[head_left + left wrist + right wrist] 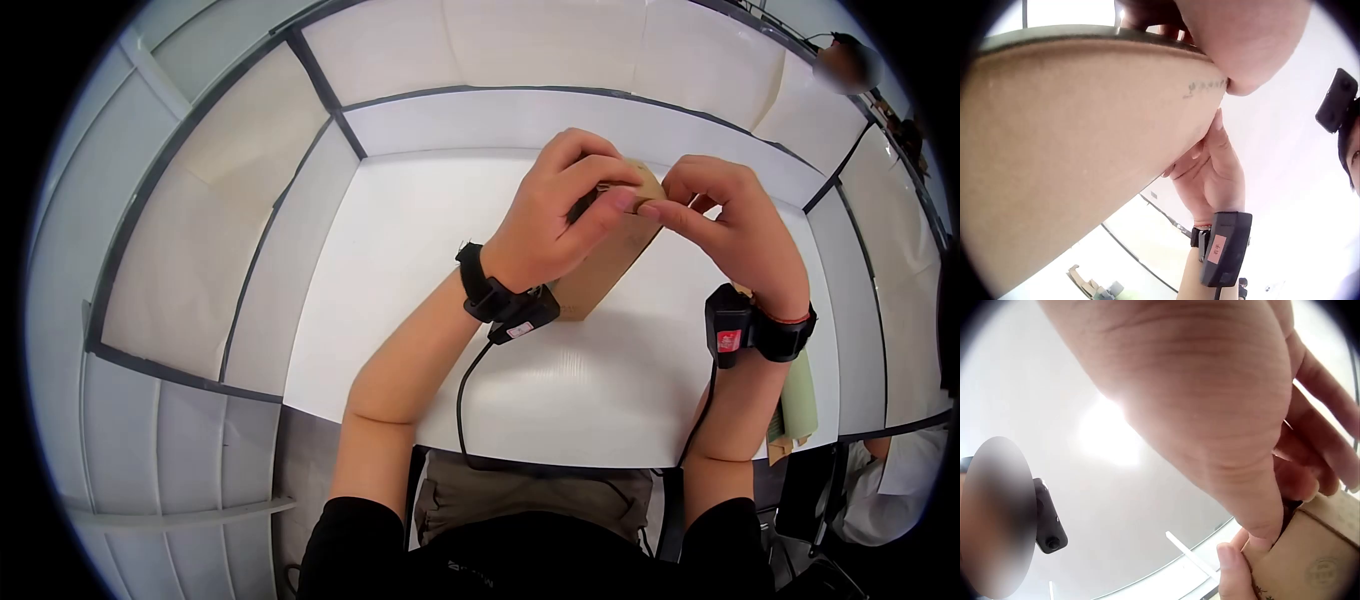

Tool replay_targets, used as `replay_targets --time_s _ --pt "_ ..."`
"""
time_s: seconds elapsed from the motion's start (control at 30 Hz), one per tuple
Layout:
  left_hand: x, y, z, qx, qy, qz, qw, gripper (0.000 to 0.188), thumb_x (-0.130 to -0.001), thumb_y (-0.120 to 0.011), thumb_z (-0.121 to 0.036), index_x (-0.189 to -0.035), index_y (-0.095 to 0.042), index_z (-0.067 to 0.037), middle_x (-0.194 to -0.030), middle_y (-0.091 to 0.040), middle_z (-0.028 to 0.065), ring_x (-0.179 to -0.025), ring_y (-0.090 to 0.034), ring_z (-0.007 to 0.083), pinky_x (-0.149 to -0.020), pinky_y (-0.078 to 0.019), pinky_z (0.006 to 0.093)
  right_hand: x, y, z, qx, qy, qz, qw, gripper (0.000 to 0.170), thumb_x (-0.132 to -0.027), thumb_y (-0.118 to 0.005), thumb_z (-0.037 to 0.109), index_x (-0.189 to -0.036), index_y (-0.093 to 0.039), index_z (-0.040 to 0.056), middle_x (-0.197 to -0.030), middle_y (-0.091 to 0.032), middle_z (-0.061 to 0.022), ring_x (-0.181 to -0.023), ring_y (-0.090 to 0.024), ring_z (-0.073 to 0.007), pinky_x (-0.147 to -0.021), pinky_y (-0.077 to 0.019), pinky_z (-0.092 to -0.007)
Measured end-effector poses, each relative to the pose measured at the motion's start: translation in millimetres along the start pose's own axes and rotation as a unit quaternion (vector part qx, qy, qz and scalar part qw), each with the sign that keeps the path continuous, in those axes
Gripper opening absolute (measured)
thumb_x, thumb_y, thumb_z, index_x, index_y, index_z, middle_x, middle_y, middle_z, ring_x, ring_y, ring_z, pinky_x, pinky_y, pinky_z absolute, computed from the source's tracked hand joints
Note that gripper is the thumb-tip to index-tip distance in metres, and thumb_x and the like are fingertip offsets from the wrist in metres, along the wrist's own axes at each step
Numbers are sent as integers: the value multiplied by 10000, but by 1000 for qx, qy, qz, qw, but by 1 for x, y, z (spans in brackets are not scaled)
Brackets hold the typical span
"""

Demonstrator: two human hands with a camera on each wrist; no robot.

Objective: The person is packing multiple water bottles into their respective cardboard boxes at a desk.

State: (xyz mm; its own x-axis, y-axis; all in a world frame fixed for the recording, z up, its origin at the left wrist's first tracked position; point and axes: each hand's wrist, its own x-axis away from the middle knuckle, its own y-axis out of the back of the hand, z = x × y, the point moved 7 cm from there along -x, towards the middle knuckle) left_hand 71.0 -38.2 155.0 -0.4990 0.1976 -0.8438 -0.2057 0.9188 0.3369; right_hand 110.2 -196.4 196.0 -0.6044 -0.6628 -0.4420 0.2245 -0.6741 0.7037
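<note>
Low cream panels (540,45) edged in dark strips wall in the workspace from 9 o'clock, over 12, round to 3. Within them lies the white counter (400,270), its near edge at 6 o'clock against the seated person. The brown cardboard box (605,265) is just past the counter's middle toward 12 o'clock, its long face slanting from 1 o'clock down to 7 (whether its base touches the counter, I cannot tell).

At the box's 11 o'clock side, the left hand (570,205) pinches the upper edge, thumb on the outer face and fingers bent over the rim. The right hand (735,210), at 2 o'clock, pinches the same edge between thumb and forefinger, its other fingers looser and apart; the two thumb tips sit close together.

Out at 4 o'clock, partly behind the right forearm, is a pale green roll (798,400) with brown paper beside it. Each wrist wears a black camera (left (525,318), right (728,325)). Smaller yet are the round stamp (1322,573) on the box and a thin red cord (790,320) on the right wrist.
</note>
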Motion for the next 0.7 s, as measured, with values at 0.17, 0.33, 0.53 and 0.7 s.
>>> replay_targets --time_s 0.17,0.33,0.53,0.7 --pt "1 -2 1 -8 -25 -4 1000 293 -1031 -541 -252 -1121 -729 -45 -1141 -612 103 -973 -621 214 -840 -517 331 0 -3 0 12 -21 32 999 390 -935 -734 275 -783 -595 -56 -678 -541 -98 -596 -474 -170 -574 -436 -312" --pt "0 -1 0 24 -8 5 1000 202 -968 -643 -190 -1058 -759 -52 -1125 -619 87 -972 -631 215 -846 -521 339 1 -6 -2 1 -30 51 998 382 -971 -681 274 -801 -600 -59 -684 -544 -104 -613 -482 -176 -594 -438 -313" --pt "-3 0 -5 37 -30 37 998 226 -806 -812 -99 -1030 -780 -96 -1120 -619 61 -954 -637 205 -836 -526 335 6 -12 -9 -98 -55 102 988 358 -998 -632 262 -824 -616 -51 -715 -594 -73 -661 -560 -154 -614 -452 -307" --pt "-5 -1 -12 -12 -64 50 997 228 -781 -827 -103 -1005 -787 -115 -1101 -617 63 -954 -632 216 -814 -534 338 7 -11 -8 -98 -101 111 984 343 -987 -645 261 -813 -626 -35 -728 -624 -57 -708 -617 -131 -646 -483 -281"
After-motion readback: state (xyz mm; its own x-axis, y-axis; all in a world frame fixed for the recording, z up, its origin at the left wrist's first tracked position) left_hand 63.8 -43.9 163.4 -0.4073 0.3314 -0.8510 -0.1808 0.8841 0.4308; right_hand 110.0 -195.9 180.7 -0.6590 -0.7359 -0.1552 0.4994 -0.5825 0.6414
